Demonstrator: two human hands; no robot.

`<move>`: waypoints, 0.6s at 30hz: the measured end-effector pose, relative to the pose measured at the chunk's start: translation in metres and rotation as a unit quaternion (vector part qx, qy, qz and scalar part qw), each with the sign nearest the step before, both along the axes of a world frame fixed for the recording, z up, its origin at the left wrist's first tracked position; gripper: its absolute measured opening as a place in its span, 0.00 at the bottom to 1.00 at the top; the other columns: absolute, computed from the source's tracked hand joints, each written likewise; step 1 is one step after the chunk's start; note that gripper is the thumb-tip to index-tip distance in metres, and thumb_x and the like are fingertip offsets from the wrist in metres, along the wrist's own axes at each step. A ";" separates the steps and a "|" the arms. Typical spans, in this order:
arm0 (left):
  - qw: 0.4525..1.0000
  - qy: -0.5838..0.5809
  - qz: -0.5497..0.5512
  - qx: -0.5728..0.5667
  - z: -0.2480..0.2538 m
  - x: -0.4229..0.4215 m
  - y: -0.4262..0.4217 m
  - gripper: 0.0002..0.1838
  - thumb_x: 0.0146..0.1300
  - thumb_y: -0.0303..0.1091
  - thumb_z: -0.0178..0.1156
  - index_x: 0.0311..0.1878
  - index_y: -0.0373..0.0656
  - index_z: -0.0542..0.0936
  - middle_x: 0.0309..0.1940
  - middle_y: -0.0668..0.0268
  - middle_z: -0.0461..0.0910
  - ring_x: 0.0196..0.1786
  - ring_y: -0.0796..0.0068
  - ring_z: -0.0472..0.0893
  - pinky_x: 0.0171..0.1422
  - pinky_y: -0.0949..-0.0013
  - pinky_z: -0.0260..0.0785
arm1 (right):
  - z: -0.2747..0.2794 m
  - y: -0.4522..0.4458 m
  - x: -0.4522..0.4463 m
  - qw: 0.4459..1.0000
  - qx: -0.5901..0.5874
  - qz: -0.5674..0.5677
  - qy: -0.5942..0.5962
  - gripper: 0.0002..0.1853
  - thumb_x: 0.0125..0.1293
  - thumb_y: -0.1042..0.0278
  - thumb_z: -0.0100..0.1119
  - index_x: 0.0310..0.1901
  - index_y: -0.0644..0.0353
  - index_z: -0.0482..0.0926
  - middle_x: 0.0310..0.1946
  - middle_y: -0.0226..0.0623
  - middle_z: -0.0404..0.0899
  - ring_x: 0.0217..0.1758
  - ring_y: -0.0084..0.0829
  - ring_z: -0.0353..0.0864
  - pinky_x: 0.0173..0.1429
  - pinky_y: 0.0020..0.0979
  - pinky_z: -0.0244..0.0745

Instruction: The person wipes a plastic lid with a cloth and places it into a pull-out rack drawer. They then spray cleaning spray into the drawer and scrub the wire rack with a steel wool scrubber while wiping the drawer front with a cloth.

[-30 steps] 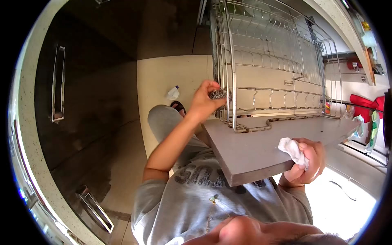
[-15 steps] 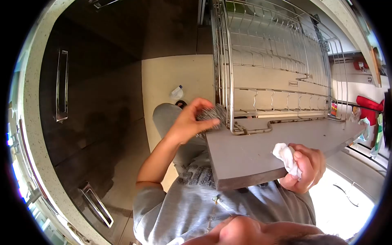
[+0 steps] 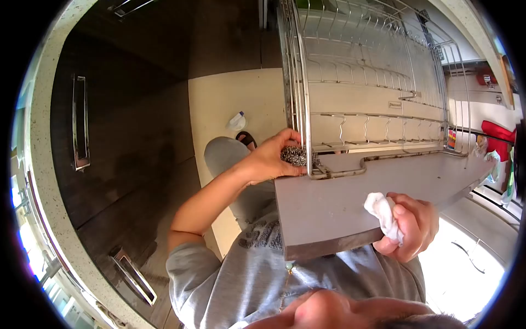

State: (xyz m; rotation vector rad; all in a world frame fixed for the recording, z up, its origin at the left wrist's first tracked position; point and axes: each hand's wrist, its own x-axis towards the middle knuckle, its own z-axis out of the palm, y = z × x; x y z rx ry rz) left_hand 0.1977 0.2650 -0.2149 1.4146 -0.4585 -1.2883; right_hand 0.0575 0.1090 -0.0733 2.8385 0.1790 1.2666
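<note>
My left hand (image 3: 268, 158) is closed around a steel wool scrubber (image 3: 294, 156) and presses it to the near left corner of a wire dish rack (image 3: 308, 109). Brown stains mark the rack's lower wires there. The rack rests on a grey drawer front or board (image 3: 329, 205) with a worn near edge. Over at the board's right side, my right hand (image 3: 413, 226) grips a crumpled white cloth (image 3: 384, 214), its fingers partly curled under the board's edge.
Dark cabinets with metal handles (image 3: 81, 123) line the left side. On the beige floor (image 3: 230, 98) lies a small clear item with a blue cap (image 3: 237, 121), near my sandalled foot (image 3: 247, 140). A red cloth (image 3: 497, 143) and plastic bags hang at the right.
My left hand has moved slightly right with the scrubber, from beside the rack's corner onto its wires. My right hand stays in place with the cloth.
</note>
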 end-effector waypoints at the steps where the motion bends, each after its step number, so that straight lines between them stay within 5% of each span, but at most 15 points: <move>1: 0.998 -0.049 -0.012 -0.038 0.000 -0.002 0.001 0.26 0.42 0.20 0.64 0.48 0.43 0.68 0.43 0.66 0.71 0.52 0.76 0.68 0.55 0.72 0.62 | 0.001 0.000 0.000 1.000 -0.001 -0.005 0.002 0.20 0.70 0.53 0.28 0.33 0.57 0.69 0.14 0.28 0.72 0.10 0.18 0.65 0.13 0.18 0.53; 6: 0.994 -0.042 0.102 -0.015 0.005 0.018 -0.012 0.26 0.42 0.20 0.64 0.48 0.40 0.68 0.44 0.66 0.72 0.50 0.76 0.70 0.55 0.71 0.63 | -0.001 -0.001 0.001 1.000 0.002 -0.006 -0.010 0.16 0.69 0.56 0.33 0.34 0.55 0.70 0.15 0.28 0.73 0.11 0.18 0.66 0.14 0.18 0.53; 11: 0.999 0.032 -0.036 -0.002 0.005 -0.001 -0.002 0.27 0.42 0.22 0.67 0.47 0.39 0.68 0.43 0.64 0.71 0.52 0.73 0.69 0.57 0.71 0.60 | -0.001 0.003 0.003 1.000 0.005 -0.024 -0.020 0.11 0.66 0.60 0.38 0.33 0.54 0.70 0.15 0.27 0.73 0.11 0.18 0.66 0.15 0.18 0.53; 15: 0.995 -0.093 -0.006 -0.032 0.010 0.011 -0.011 0.26 0.42 0.21 0.65 0.48 0.40 0.69 0.43 0.65 0.73 0.47 0.75 0.71 0.55 0.72 0.62 | 0.001 0.001 0.003 1.000 0.015 -0.001 -0.018 0.08 0.64 0.64 0.42 0.33 0.55 0.70 0.16 0.27 0.73 0.12 0.18 0.66 0.15 0.19 0.54; 18: 0.989 -0.062 0.119 0.055 0.012 0.039 -0.032 0.24 0.44 0.21 0.65 0.47 0.38 0.69 0.42 0.64 0.72 0.43 0.74 0.73 0.52 0.72 0.64 | 0.001 -0.003 0.001 1.000 0.000 0.017 -0.017 0.07 0.62 0.65 0.43 0.33 0.56 0.70 0.17 0.28 0.73 0.12 0.19 0.66 0.16 0.20 0.55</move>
